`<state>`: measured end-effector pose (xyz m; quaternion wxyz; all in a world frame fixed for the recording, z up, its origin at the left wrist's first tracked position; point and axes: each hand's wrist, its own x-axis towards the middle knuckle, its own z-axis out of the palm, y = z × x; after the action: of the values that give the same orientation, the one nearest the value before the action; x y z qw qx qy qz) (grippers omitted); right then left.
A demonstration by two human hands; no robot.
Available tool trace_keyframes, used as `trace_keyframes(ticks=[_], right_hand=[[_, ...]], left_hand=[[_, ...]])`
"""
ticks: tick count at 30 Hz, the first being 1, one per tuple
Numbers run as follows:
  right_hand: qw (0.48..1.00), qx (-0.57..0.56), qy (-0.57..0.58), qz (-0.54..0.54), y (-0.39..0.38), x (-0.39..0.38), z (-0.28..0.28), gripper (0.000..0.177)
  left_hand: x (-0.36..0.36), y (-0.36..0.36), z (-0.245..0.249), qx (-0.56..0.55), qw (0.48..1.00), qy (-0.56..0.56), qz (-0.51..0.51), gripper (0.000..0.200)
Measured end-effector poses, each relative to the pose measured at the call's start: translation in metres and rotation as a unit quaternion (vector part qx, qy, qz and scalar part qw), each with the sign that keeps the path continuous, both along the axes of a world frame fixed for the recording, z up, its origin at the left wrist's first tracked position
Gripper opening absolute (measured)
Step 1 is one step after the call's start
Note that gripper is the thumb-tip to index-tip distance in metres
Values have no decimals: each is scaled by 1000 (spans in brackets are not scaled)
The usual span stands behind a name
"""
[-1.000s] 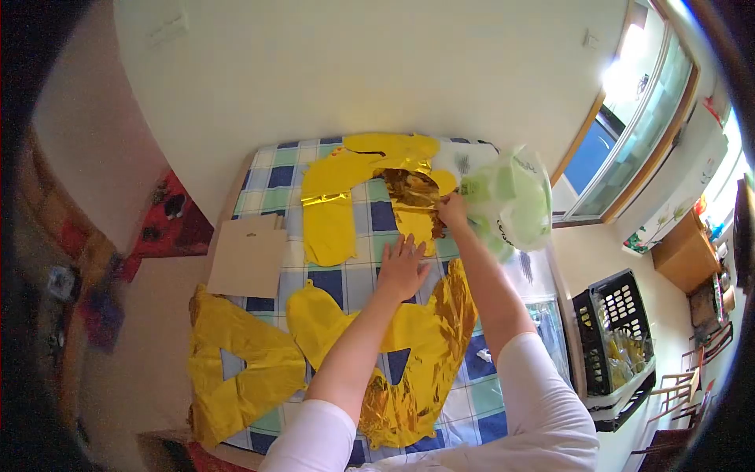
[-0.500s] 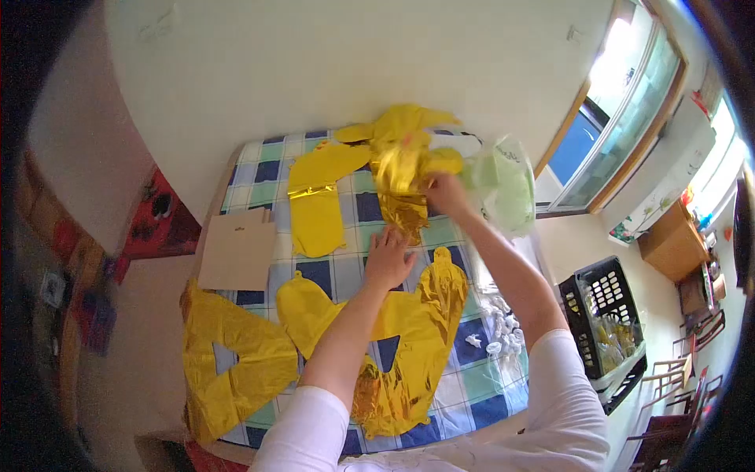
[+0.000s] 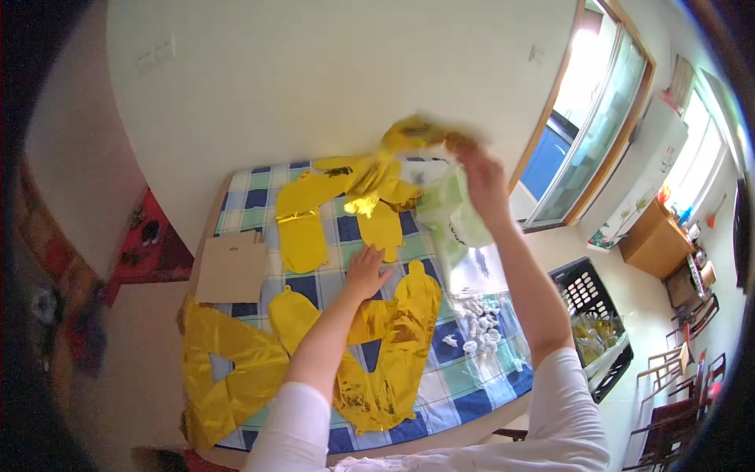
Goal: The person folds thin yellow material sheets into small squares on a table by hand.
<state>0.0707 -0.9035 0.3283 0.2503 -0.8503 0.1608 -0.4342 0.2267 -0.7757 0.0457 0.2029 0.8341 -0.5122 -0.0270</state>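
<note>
Raised since the earlier frame: right hand (image 3: 484,169), pinching one end of a gold foil sheet (image 3: 381,169) (blurred, exact hold unclear). Left of that grip, arching over and sloping down-left above the far part of the checked cloth (image 3: 464,405), long axis roughly diagonal. Left hand (image 3: 366,271) open, palm down, fingertips at the near end of a gold foil strip (image 3: 381,228); can't tell if joined to the raised sheet. Nearer to the sheet: right hand.
</note>
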Motion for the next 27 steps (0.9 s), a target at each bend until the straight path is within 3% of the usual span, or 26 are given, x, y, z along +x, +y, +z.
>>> trace_keyframes(ticks=[2,4,8,11,16,19,22,24,27], right_hand=[[995,-29,-11,91,21,-19,-42,33],[977,-187,43,95,42,-40,-79,48],[949,-162,188,195,82,-87,-159,59],[924,-143,267,233,108,-120,-211,53],[846,-148,379,345,150,-168,-239,37],[807,-58,377,451,155,-185,-242,36],[764,-68,423,482,137,-156,-224,46],[880,-50,368,295,156,-130,-213,41],[924,-129,310,184,164,-86,-278,49]], left_hand=[[-3,24,5,-39,999,14,-11,56],[-23,69,22,-46,998,18,36,55],[-86,179,31,2,995,-39,92,52],[-133,230,25,59,992,-25,105,49],[-152,250,-2,17,991,-60,122,48],[-152,247,-2,-1,991,-57,125,49],[-151,249,-5,-9,990,-63,123,48],[-151,249,-5,-5,990,-71,124,47],[-148,249,-2,13,991,-61,116,49]])
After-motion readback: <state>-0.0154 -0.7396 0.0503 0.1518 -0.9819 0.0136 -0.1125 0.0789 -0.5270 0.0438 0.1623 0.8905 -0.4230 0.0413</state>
